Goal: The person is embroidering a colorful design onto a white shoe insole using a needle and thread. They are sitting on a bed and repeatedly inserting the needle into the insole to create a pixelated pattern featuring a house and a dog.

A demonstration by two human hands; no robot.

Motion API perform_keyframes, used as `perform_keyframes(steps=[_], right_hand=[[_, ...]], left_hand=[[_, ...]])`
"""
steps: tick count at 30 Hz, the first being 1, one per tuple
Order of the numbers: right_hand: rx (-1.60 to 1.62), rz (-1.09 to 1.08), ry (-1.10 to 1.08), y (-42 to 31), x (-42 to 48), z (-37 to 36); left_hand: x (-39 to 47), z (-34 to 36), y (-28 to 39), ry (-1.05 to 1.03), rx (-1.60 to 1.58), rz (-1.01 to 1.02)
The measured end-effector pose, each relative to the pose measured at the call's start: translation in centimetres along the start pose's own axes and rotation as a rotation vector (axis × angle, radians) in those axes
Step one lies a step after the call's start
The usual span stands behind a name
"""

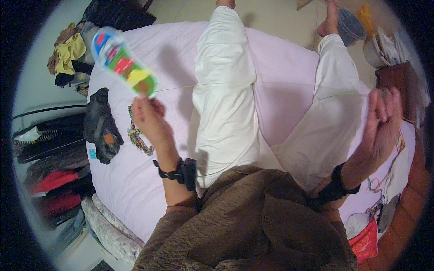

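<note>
In my left hand (148, 113) I grip the lower end of a flat, sole-shaped piece (123, 62), blurred, with blue, green, red and yellow patches. A thin pale thread (176, 88) runs from beside that piece across my white trousers (225, 61) to my right hand (385, 105). The fingers of the right hand are bent around the thread's far end and look smeared by motion. Close to my left wrist, a multicoloured braided cord (137, 140) lies on the pale pink bedsheet (162, 44). Both wrists wear black bands.
A dark cloth item (101, 132) lies at the bed's left side. Piled clothes (69, 50) and folded garments (54, 179) stand farther left. On the right are a dark wooden cabinet (395, 81), a grey basket (352, 27) and a red packet (364, 242) by the bed's edge.
</note>
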State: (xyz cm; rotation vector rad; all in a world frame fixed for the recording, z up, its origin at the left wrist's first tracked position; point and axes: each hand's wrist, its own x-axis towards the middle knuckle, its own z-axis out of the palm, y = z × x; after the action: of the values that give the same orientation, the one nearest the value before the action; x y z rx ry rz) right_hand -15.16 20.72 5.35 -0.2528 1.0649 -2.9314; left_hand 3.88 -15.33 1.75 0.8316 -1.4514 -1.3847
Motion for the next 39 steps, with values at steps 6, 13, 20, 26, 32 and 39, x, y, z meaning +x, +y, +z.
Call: perform_keyframes(steps=[6,13,20,26,32,39], right_hand=[[-0.815,-0.3,0.074,4.1,-1.8,3.9],[-1.051,-0.028,-0.562,8.1,-7.6,8.2],[-1.108,-0.143,-0.718,8.6,-8.3,9.4],[-1.127,-0.107,-0.702,8.7,-8.7,9.4],[-1.107,-0.136,-0.7,9.0,-8.8,9.3],[-1.138,-0.176,-0.714,9.0,-8.8,9.1]], left_hand=[[-2.5,1.3,0.2,-0.073,0.078,0.065],[-7.3,5.3,2.6,-0.436,0.189,0.154],[-8.1,5.7,2.8,-0.495,0.212,0.202],[-8.4,5.9,2.9,-0.509,0.206,0.2],[-8.7,6.2,3.2,-0.507,0.183,0.193],[-8.9,6.5,3.6,-0.482,0.162,0.166]])
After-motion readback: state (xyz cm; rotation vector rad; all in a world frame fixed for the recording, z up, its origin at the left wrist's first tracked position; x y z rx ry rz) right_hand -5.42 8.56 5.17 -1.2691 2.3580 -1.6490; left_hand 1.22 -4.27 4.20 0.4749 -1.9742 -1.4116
